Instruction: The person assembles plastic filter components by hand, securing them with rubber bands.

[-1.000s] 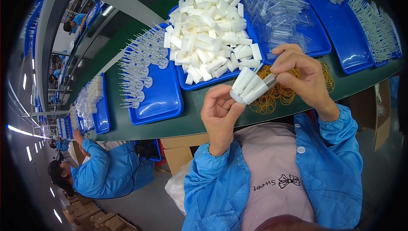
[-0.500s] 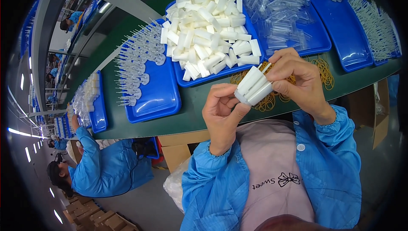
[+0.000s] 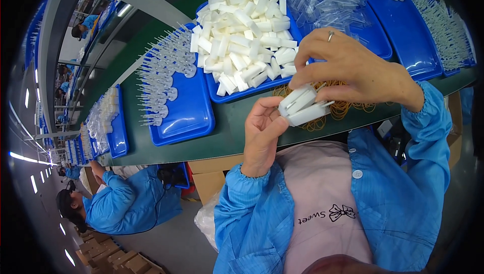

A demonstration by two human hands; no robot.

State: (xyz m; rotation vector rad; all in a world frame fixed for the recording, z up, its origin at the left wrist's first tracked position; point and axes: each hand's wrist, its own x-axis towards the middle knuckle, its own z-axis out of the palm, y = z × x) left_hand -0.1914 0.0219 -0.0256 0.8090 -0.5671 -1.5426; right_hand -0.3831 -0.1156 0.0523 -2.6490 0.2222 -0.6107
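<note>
In front of my chest I hold a small bundle of white foam blocks [image 3: 304, 111] set side by side, tilted, with thin pins showing at its upper right end. My left hand [image 3: 263, 135] is closed round its lower left end, thumb in front and fingers behind. From above, my right hand [image 3: 350, 69] comes over the other end, its fingers and thumb bent on either side of the blocks. The fingertips are partly hidden. Below the bundle lie brown rubber bands [image 3: 348, 106] on the green table [image 3: 232, 128].
Behind my hands stands a blue tray [image 3: 218, 96] heaped with white foam blocks [image 3: 247, 37]. Beside it, another holds clear plastic pieces [image 3: 325, 4]. Trays of pinned clear parts [image 3: 161, 77] and pale spiky parts [image 3: 441, 32] flank them. A co-worker in blue [image 3: 126, 201] sits at the left.
My right hand has turned and swung up over the bundle, its elbow moving outward to the right. The bundle has tipped slightly to the right; my left hand keeps its hold.
</note>
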